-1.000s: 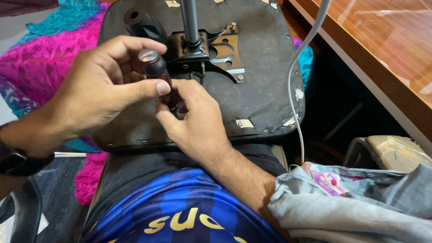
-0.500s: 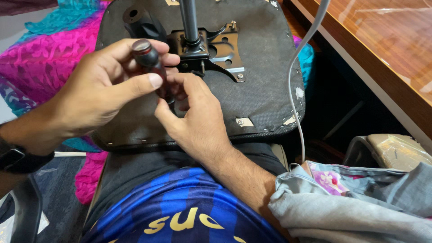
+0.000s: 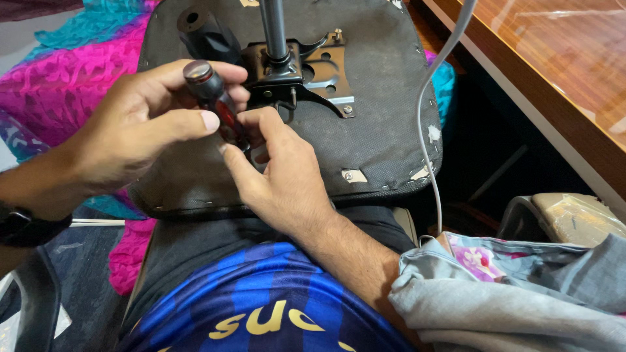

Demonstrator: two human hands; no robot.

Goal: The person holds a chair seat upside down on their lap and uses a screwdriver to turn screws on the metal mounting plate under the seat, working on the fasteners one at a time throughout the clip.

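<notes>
An upturned black chair seat (image 3: 385,111) rests against my lap, its black metal mechanism plate (image 3: 306,75) and a grey metal post (image 3: 274,29) bolted to the underside. My left hand (image 3: 140,130) grips a screwdriver (image 3: 212,101) with a dark red handle and grey cap, tilted with its tip down on the seat. My right hand (image 3: 280,173) pinches the screwdriver's lower shaft at the seat surface; the tip is hidden by the fingers. A black watch (image 3: 26,228) is on my left wrist.
A white cable (image 3: 427,124) hangs down across the seat's right edge. A polished wooden desk (image 3: 561,72) runs along the right. Pink and teal cloth (image 3: 59,85) lies at left. Grey and floral fabric (image 3: 515,287) is piled at lower right. A black knob (image 3: 202,29) sits upper left.
My left hand has shifted the screwdriver handle slightly left and up, tilting it more. My right hand stays at the shaft's base.
</notes>
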